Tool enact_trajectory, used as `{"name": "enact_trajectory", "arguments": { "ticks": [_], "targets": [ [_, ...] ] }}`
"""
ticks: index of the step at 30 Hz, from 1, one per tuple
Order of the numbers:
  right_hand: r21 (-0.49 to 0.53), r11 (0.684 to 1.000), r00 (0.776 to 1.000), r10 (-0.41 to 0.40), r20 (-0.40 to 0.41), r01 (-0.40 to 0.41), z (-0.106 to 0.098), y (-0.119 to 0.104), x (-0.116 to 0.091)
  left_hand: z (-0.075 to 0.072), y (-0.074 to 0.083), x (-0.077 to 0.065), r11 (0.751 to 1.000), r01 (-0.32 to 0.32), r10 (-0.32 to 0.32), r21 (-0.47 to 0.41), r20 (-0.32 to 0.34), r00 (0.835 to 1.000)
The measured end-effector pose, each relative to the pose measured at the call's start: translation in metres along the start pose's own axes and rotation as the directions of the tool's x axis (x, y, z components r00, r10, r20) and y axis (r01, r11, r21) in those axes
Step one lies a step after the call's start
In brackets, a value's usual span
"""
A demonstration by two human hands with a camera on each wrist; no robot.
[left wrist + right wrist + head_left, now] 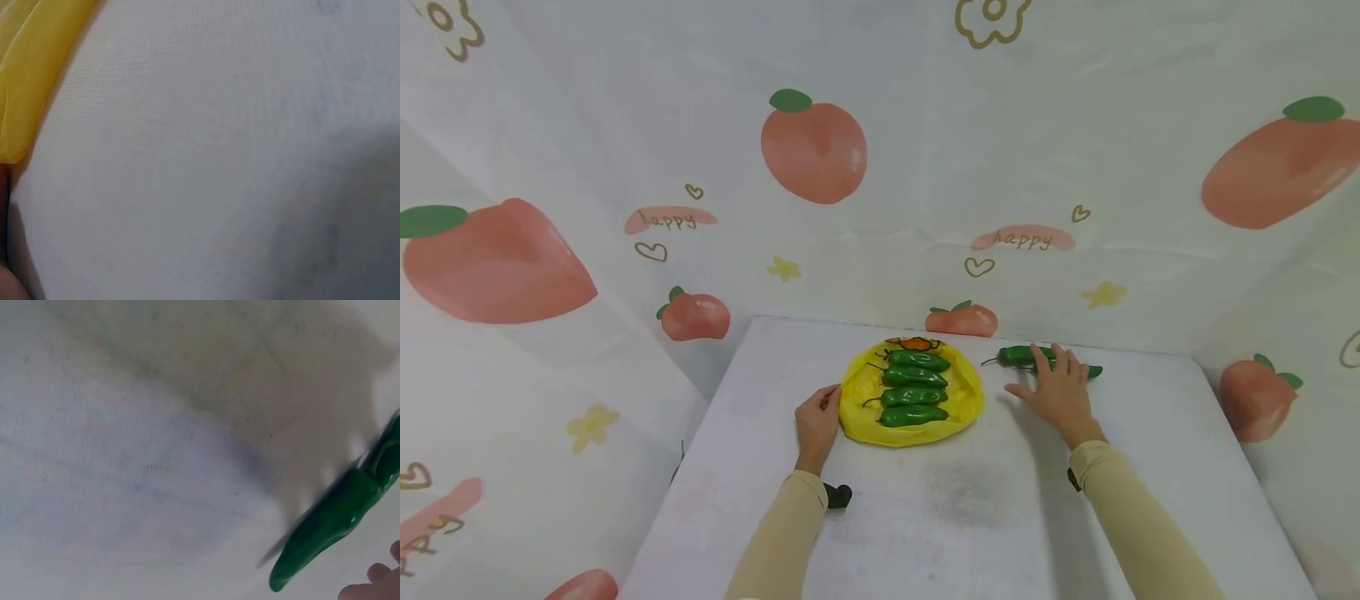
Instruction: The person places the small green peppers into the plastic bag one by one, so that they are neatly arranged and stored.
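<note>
Several green chili peppers (914, 398) lie in a stacked row on a round yellow plate (859, 423) that looks wrapped in thin plastic. At its left rim, my left hand (816, 425) pinches the edge between thumb and fingers. In the left wrist view a fold of the yellow plastic (37, 81) shows above a sliver of that hand. My right hand (1063, 400) is over loose green peppers (1015, 356) right of the plate, fingers spread and partly covering them. The right wrist view has one pepper (325, 531) end to end with another (389, 456), fingertips (378, 573) close beside them.
The white table (970, 542) runs back to a wall curtain (910, 250) printed with peaches and flowers. Dark straps sit at both wrists, a black device (838, 497) showing at the left one. An orange motif (914, 343) marks the plate's far rim.
</note>
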State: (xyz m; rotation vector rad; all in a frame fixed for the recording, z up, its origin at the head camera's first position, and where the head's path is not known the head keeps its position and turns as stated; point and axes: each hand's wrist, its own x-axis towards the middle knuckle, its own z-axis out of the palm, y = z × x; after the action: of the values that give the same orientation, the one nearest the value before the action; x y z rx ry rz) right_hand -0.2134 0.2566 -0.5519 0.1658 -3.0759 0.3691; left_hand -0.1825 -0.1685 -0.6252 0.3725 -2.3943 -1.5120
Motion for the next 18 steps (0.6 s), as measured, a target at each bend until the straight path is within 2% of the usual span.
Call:
{"name": "enact_trajectory", "arguments": {
  "ticks": [7,18],
  "targets": [
    [0.042,0.999,0.999,0.033,-0.008,-0.032,-0.002,0.017,0.002,0.000,0.000,0.001,1.000,-0.004,0.004,0.013,0.000,1.000],
    [0.135,0.990,0.999,0.035,0.036,-0.039,-0.001,0.033,0.003,0.001,-0.001,0.000,1.000,-0.005,0.005,0.015,-0.014,1.000]
  ]
}}
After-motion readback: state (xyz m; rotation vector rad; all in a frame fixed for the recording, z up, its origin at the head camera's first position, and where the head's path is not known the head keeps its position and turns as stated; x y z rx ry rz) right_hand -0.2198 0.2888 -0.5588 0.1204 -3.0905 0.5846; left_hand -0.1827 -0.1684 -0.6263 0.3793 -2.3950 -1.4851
